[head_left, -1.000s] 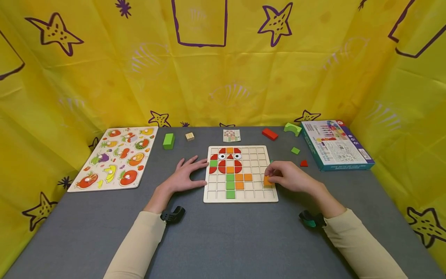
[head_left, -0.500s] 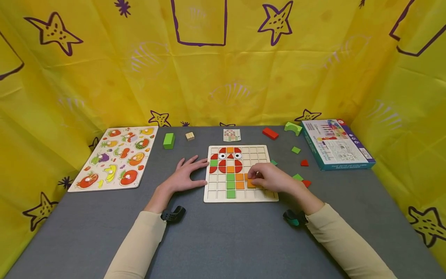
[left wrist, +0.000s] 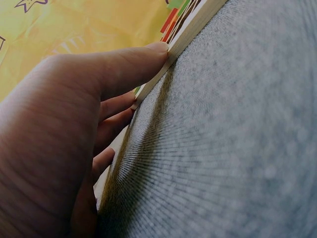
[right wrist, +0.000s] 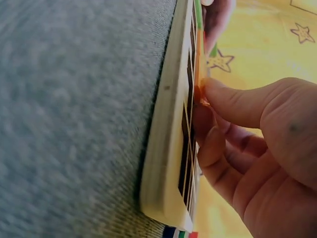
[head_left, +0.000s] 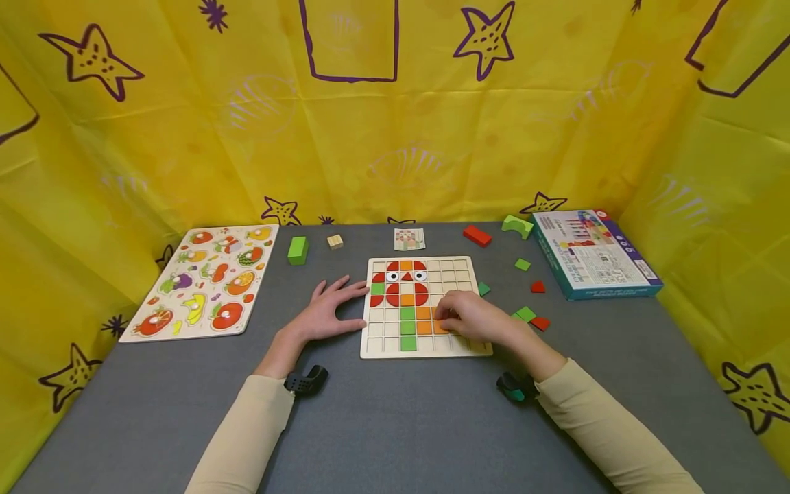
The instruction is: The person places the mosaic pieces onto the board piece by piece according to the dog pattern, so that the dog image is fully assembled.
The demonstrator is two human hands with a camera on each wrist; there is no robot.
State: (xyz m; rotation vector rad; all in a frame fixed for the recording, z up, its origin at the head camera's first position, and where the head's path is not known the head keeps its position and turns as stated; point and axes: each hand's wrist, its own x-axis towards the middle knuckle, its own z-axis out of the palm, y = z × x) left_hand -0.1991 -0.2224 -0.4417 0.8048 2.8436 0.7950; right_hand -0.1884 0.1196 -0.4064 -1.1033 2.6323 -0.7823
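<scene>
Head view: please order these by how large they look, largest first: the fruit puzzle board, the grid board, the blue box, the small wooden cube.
1. Fruit puzzle board and grid board: alike, unranked.
2. Blue box.
3. Small wooden cube, plainly smallest.

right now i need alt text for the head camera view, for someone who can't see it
The right hand presses a small orange square tile into a wooden grid puzzle board on a grey table, while the left hand rests against the board's left edge. Loose green and red tiles lie to the right.
</scene>
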